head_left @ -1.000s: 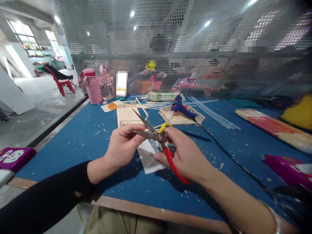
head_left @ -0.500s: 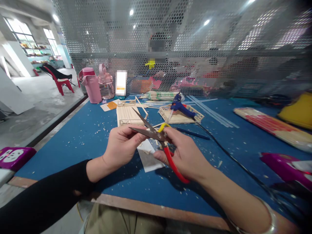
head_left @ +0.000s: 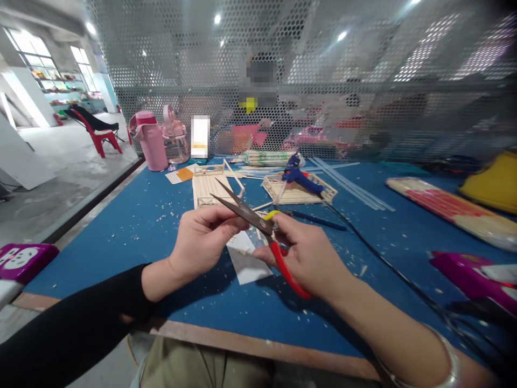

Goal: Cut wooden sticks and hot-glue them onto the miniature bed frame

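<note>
My right hand [head_left: 309, 253] is closed around the scissors [head_left: 288, 272], which have one red and one yellow handle. Their dark blades stand partly apart and point up and left, over the fingertips of my left hand [head_left: 202, 237]. The left thumb and forefinger are pinched together just below the blades; whatever they hold is too small or hidden to tell. Behind the left hand lies a flat panel of thin wooden sticks [head_left: 212, 186]. Further right is a second stick frame [head_left: 297, 195], with a blue glue gun [head_left: 302, 180] resting on it. A white paper [head_left: 250, 267] lies beneath the hands.
Pink bottles [head_left: 151, 145] stand at the back left before a perforated metal screen [head_left: 181, 64]. Packed sticks [head_left: 448, 210] lie at the right, near a purple power strip [head_left: 472, 275]. A black cable [head_left: 371, 248] crosses the blue table. Small wood scraps are scattered about.
The scissor blades have drawn closer together, the lower one swinging up. Both hands stay almost where they were.
</note>
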`<control>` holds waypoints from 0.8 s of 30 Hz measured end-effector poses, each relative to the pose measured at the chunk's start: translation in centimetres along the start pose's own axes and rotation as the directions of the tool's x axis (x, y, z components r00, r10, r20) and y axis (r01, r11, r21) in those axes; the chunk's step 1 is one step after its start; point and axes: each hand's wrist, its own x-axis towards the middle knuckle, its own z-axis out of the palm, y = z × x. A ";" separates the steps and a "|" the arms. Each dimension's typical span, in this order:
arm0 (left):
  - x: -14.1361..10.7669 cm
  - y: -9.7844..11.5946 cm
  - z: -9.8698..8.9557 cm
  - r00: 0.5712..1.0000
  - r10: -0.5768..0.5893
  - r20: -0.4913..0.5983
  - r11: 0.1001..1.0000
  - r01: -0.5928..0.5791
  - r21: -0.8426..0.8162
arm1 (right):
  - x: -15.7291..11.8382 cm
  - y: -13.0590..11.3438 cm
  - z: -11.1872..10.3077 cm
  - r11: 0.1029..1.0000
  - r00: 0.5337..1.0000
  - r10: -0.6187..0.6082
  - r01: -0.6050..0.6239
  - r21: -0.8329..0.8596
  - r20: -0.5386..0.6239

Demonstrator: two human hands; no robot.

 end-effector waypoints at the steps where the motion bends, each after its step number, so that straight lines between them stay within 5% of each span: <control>1: 0.0 0.0 0.0 1.000 -0.008 0.005 1.000 0.008 -0.008 | 0.1 0.0 0.0 1.000 1.000 0.002 -0.003 -0.006 -0.005; 8: 1.5 0.5 -0.8 0.985 0.045 -0.164 0.999 -0.044 0.007 | 0.4 0.2 -2.9 0.996 0.983 0.052 -0.064 -0.067 -0.175; 12: 2.4 0.5 -1.6 0.980 0.059 -0.192 0.997 -0.047 0.068 | -1.7 1.7 -5.1 0.904 0.953 0.278 -0.302 -0.302 -0.121; 16: 2.1 0.0 -1.5 0.997 0.028 0.075 0.941 -0.051 0.334 | -4.1 3.8 -6.1 0.764 0.841 0.537 -0.448 -0.465 0.071; 19: 1.6 -0.4 -1.2 0.940 -0.041 0.339 0.825 -0.159 0.542 | -4.3 5.1 -6.1 0.714 0.775 0.618 -0.482 -0.508 0.133; 24: 1.2 -1.0 -1.2 0.855 -0.178 0.487 0.728 -0.219 0.650 | -3.0 6.5 -6.1 0.746 0.784 0.586 -0.423 -0.514 0.204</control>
